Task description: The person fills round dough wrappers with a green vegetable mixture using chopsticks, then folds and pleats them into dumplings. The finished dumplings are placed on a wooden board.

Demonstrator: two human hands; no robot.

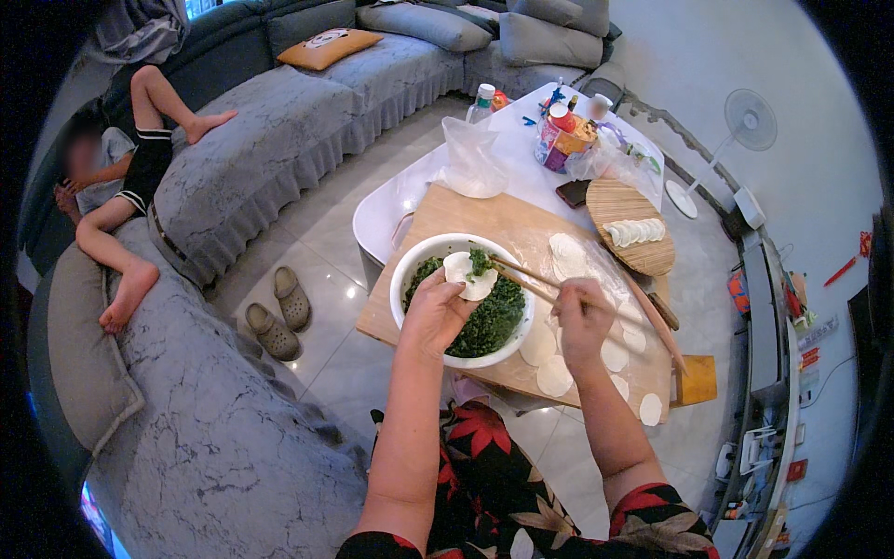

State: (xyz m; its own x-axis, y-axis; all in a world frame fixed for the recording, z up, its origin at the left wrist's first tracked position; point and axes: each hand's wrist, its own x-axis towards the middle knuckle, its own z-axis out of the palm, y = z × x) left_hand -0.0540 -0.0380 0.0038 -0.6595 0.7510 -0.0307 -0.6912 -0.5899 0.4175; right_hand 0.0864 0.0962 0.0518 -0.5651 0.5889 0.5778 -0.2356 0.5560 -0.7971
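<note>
Home living room: grey sofa (279,130), slippers (279,312), standing fan (736,140).

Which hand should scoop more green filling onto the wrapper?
Probably the right hand: it holds the chopsticks, tips at the dumpling wrapper over the bowl. The left hand is cupping the wrapper.
</note>
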